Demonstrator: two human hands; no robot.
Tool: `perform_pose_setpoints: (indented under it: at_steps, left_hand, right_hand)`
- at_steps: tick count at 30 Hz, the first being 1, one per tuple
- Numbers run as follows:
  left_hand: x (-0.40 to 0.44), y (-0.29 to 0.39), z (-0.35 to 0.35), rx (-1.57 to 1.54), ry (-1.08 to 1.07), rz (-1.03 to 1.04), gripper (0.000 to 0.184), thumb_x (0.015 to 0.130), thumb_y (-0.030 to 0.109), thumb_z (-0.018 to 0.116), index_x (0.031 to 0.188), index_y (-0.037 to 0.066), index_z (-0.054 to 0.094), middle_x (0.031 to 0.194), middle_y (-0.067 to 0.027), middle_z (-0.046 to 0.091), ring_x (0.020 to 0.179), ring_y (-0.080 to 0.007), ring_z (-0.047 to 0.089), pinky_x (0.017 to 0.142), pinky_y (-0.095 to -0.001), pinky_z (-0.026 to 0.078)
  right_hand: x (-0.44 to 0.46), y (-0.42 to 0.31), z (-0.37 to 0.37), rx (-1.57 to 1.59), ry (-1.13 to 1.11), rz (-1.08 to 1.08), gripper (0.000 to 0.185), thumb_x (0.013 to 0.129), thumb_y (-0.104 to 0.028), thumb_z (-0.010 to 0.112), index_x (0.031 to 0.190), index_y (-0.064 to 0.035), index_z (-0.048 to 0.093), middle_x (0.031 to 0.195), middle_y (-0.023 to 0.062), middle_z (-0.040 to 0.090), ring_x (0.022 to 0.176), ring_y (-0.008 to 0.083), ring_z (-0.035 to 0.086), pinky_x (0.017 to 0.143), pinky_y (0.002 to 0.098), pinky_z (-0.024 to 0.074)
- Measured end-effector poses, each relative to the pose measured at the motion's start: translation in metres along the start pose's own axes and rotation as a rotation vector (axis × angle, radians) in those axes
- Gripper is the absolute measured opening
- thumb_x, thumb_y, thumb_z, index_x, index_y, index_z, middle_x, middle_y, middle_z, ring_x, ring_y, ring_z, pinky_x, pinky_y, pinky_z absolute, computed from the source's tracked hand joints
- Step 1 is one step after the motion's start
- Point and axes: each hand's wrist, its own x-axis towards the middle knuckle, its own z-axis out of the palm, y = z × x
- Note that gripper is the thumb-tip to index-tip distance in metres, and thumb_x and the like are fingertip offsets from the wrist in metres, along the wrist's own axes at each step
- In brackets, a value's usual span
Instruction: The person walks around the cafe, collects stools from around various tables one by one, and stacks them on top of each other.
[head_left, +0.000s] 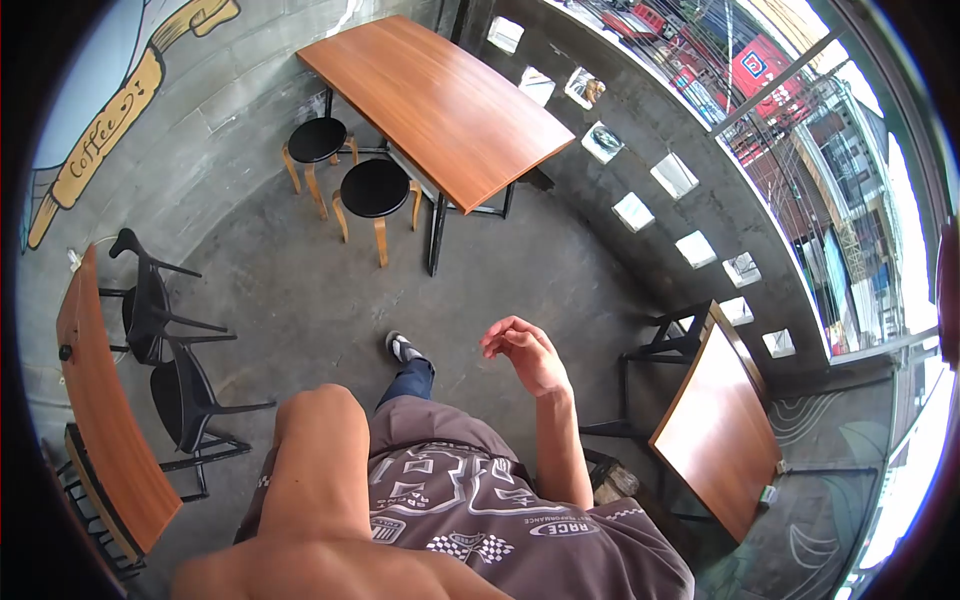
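Observation:
My right hand [528, 352] is raised in front of my body, over the grey concrete floor [300, 300]. Its fingers are loosely bent, the palm is partly turned inward, and nothing is in it. My left arm is bent in the lower left, the elbow pointing forward and the arm close to the camera; the left hand itself is outside the picture. Below lies my brown printed T-shirt [450, 490]. One foot in a grey and white shoe [402, 347] is stepping ahead.
Ahead stands a wooden table [440, 100] with two black-topped stools [375, 188] beside it. To the left, black chairs [180, 400] line a wooden counter [115, 420]. On the right, another wooden table [720, 430] stands by the wall with block openings [675, 175].

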Motion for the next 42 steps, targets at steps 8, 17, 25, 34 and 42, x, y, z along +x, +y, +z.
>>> perform_pose_setpoints:
  at_steps: [8,17,25,34,42]
  left_hand:
    - [0.066,0.039,-0.113,-0.027,-0.037,0.014,0.017,0.096,0.018,0.059,0.084,0.013,0.047,0.089,0.0021,0.048,0.059,-0.0157,0.044,0.061,-0.0311,0.034]
    - [0.07,0.103,-0.186,0.133,0.163,0.137,0.019,0.097,0.02,0.058,0.084,0.014,0.046,0.088,0.0023,0.047,0.058,-0.0151,0.043,0.061,-0.0308,0.033]
    - [0.061,0.111,-0.295,0.472,0.621,0.429,0.035,0.101,0.05,0.044,0.095,0.016,0.04,0.085,0.0048,0.035,0.058,-0.0106,0.03,0.063,-0.029,0.026]
    - [-0.165,-0.012,-0.676,0.306,1.82,-0.069,0.021,0.101,0.03,0.052,0.098,0.009,0.054,0.078,0.0033,0.046,0.057,-0.0042,0.038,0.054,-0.0212,0.033]
    - [-0.35,-0.181,-0.946,0.663,1.869,-0.512,0.026,0.093,0.025,0.066,0.105,0.003,0.055,0.085,-0.0056,0.065,0.077,-0.0136,0.062,0.071,-0.0289,0.049]
  right_hand:
    - [0.134,-0.043,-0.007,-0.085,-0.054,0.034,0.026,0.094,-0.02,0.05,0.104,0.0018,0.06,0.099,0.0136,0.067,0.087,0.0204,0.063,0.082,0.0318,0.047]
    - [0.315,-0.044,0.034,-0.089,-0.251,0.157,0.025,0.094,-0.019,0.048,0.104,0.0019,0.06,0.1,0.0141,0.066,0.087,0.0214,0.063,0.082,0.033,0.0474]
    - [0.464,-0.005,0.067,-0.12,-0.418,0.367,0.022,0.095,-0.014,0.047,0.104,0.0004,0.06,0.099,0.0101,0.067,0.084,0.0174,0.063,0.081,0.0298,0.0471]
    - [0.749,0.206,-0.035,-1.041,0.062,0.191,0.021,0.084,-0.018,0.061,0.092,0.0001,0.065,0.086,0.0124,0.07,0.086,0.0204,0.068,0.076,0.0314,0.0524]
    - [0.944,0.406,-0.151,-1.76,0.692,0.041,0.07,0.079,-0.039,0.07,0.129,0.0051,0.048,0.125,0.0253,0.054,0.124,0.0412,0.046,0.105,0.0534,0.0344]
